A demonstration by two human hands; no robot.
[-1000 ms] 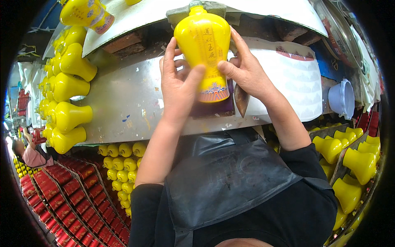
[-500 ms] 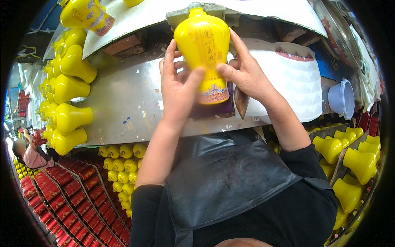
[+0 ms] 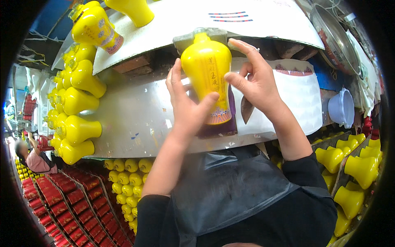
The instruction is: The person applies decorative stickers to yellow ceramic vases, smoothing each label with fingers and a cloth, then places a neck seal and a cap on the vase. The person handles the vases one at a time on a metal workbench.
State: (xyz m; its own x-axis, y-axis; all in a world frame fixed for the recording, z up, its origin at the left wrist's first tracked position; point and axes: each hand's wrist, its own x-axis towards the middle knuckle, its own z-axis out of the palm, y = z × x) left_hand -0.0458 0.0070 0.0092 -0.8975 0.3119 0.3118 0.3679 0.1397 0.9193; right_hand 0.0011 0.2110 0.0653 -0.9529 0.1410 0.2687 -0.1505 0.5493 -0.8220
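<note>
The printed yellow bottle (image 3: 205, 61) lies tilted above the metal table (image 3: 127, 115), its neck by a grey block (image 3: 180, 42) and its base over a purple pad (image 3: 233, 111). The left hand (image 3: 185, 107) curves around the bottle's left side, thumb across its lower front; I cannot tell whether it is clamped. The right hand (image 3: 261, 84) has fingers and thumb apart at the bottle's right side, the thumb tip next to its edge. Right of the bottle are a brown pointed tool (image 3: 246, 110), a white sheet (image 3: 288, 99) and, farther out, a lilac bucket (image 3: 341, 108). Beyond the bottle, 3 thin strips (image 3: 229, 17) lie on a white board (image 3: 177, 20); plain yellow bottles (image 3: 80, 103) are well to its left.
</note>
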